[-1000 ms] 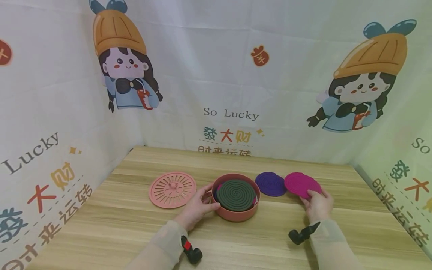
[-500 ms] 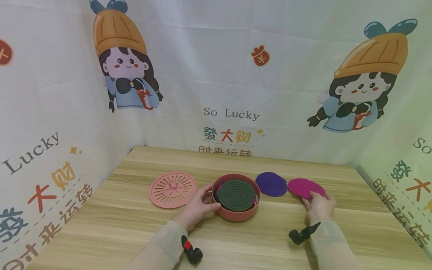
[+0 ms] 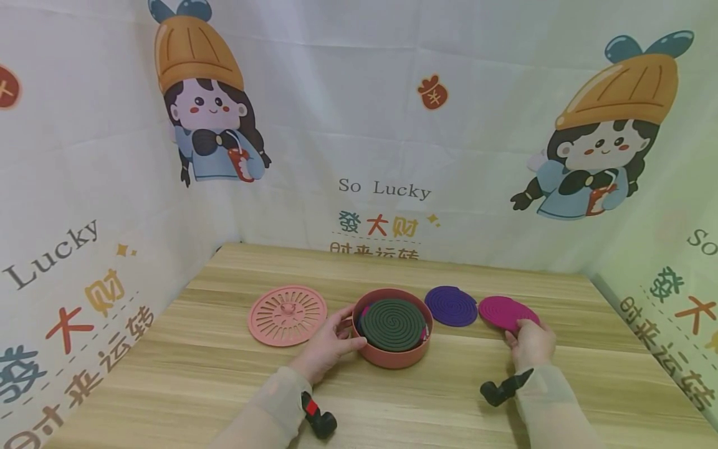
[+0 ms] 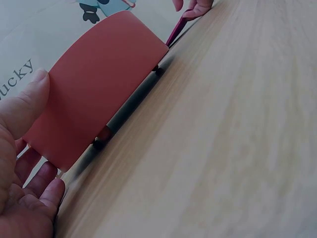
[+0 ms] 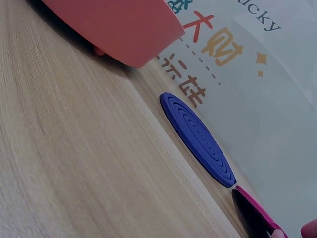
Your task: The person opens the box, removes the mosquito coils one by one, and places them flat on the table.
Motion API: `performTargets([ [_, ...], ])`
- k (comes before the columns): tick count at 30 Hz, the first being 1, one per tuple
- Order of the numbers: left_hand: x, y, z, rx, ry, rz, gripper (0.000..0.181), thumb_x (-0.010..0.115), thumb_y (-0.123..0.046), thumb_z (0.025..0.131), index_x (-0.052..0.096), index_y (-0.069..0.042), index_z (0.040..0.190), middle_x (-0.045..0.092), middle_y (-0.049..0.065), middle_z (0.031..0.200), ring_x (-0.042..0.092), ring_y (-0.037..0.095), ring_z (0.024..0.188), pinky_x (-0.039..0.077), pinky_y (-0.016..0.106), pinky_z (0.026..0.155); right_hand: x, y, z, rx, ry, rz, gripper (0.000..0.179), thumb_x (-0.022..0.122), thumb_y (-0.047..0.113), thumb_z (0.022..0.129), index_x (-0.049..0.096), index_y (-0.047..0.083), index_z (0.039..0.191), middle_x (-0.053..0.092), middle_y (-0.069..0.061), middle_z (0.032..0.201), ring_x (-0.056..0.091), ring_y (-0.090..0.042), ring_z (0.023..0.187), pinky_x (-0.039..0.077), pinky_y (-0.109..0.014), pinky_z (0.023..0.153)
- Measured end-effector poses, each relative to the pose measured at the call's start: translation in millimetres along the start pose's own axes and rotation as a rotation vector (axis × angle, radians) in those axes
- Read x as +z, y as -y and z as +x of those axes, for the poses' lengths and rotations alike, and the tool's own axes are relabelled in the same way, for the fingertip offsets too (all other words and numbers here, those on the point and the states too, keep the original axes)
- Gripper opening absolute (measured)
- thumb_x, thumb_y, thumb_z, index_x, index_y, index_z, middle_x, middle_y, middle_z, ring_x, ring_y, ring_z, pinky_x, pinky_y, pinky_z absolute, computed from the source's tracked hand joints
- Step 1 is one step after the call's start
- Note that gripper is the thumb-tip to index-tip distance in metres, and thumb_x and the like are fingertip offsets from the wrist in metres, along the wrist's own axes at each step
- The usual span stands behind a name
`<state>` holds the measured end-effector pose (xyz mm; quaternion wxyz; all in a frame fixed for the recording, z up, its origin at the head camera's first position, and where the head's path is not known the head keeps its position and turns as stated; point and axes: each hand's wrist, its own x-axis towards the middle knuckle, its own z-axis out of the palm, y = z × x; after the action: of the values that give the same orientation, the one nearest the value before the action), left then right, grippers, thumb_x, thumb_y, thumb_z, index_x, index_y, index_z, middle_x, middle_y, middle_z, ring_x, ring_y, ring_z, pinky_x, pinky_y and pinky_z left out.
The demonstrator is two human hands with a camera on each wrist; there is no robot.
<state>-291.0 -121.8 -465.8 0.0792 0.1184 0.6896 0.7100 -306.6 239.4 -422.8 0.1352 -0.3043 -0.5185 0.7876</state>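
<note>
My left hand (image 3: 331,346) grips the left side of a round salmon-pink mosquito coil box (image 3: 395,358), its thumb on the outer wall. Inside the box lies a dark green mosquito coil (image 3: 392,324), with bits of magenta and blue showing beneath it. Farther right, my right hand (image 3: 534,343) pinches the near right edge of a magenta mosquito coil (image 3: 501,310). That coil is tilted, its held edge raised over a shadow on the table. Between box and magenta coil, a purple-blue mosquito coil (image 5: 198,139) lies flat. In the left wrist view, short feet hold the box off the table.
A pink slotted lid (image 3: 287,316) with a small central knob lies left of the box. Everything stands on a wood-grain table (image 3: 415,411). A printed white cloth (image 3: 387,125) hangs behind and along both sides.
My right hand has lowered the magenta coil and shifted it slightly right, away from the purple-blue one. My left hand and the box have stayed put.
</note>
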Motion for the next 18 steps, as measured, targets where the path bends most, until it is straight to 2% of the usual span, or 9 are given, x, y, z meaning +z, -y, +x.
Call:
performTargets([
  [6, -0.1, -0.6, -0.2, 0.000, 0.005, -0.008, 0.083, 0.077, -0.012, 0.082, 0.030, -0.007, 0.150, 0.037, 0.018, 0.147, 0.037, 0.034, 0.136, 0.042, 0.037, 0.104, -0.1, 0.8, -2.7, 0.009, -0.022, 0.004, 0.067, 0.040, 0.003, 0.095, 0.009, 0.005, 0.154, 0.020, -0.010, 0.155, 0.042, -0.007, 0.100, 0.050, -0.013, 0.072],
  [9, -0.1, -0.5, -0.2, 0.000, 0.011, -0.012, 0.083, 0.077, -0.012, 0.082, 0.030, -0.008, 0.150, 0.037, 0.018, 0.148, 0.036, 0.034, 0.136, 0.042, 0.037, 0.104, -0.5, 0.9, -3.8, 0.021, -0.028, 0.005, 0.065, 0.040, 0.005, 0.095, 0.014, 0.006, 0.154, 0.018, -0.007, 0.157, 0.040, -0.013, 0.117, 0.050, -0.015, 0.076],
  [12, -0.1, -0.8, -0.5, -0.003, 0.013, -0.018, 0.082, 0.077, -0.012, 0.082, 0.030, -0.008, 0.150, 0.036, 0.018, 0.148, 0.035, 0.034, 0.137, 0.041, 0.037, 0.104, -0.4, 1.5, -4.9, 0.030, -0.032, 0.002, 0.062, 0.041, 0.008, 0.095, 0.020, 0.006, 0.153, 0.020, -0.006, 0.157, 0.031, -0.018, 0.132, 0.049, -0.020, 0.083],
  [15, 0.0, -1.3, -0.7, -0.002, 0.012, -0.021, 0.081, 0.076, -0.010, 0.083, 0.031, -0.007, 0.149, 0.035, 0.019, 0.149, 0.034, 0.035, 0.137, 0.039, 0.039, 0.106, 0.2, 2.4, -6.9, 0.037, -0.049, -0.013, 0.060, 0.044, 0.009, 0.094, 0.025, 0.004, 0.151, 0.024, -0.005, 0.155, 0.033, -0.016, 0.130, 0.048, -0.021, 0.085],
  [18, 0.2, -1.2, -0.9, -0.007, 0.005, -0.018, 0.081, 0.076, -0.010, 0.082, 0.031, -0.007, 0.149, 0.036, 0.018, 0.148, 0.034, 0.035, 0.137, 0.038, 0.039, 0.106, 1.0, 3.1, -9.5, 0.034, -0.070, -0.035, 0.049, 0.045, 0.008, 0.092, 0.038, 0.007, 0.141, 0.029, -0.005, 0.151, 0.040, -0.012, 0.117, 0.048, -0.021, 0.083],
])
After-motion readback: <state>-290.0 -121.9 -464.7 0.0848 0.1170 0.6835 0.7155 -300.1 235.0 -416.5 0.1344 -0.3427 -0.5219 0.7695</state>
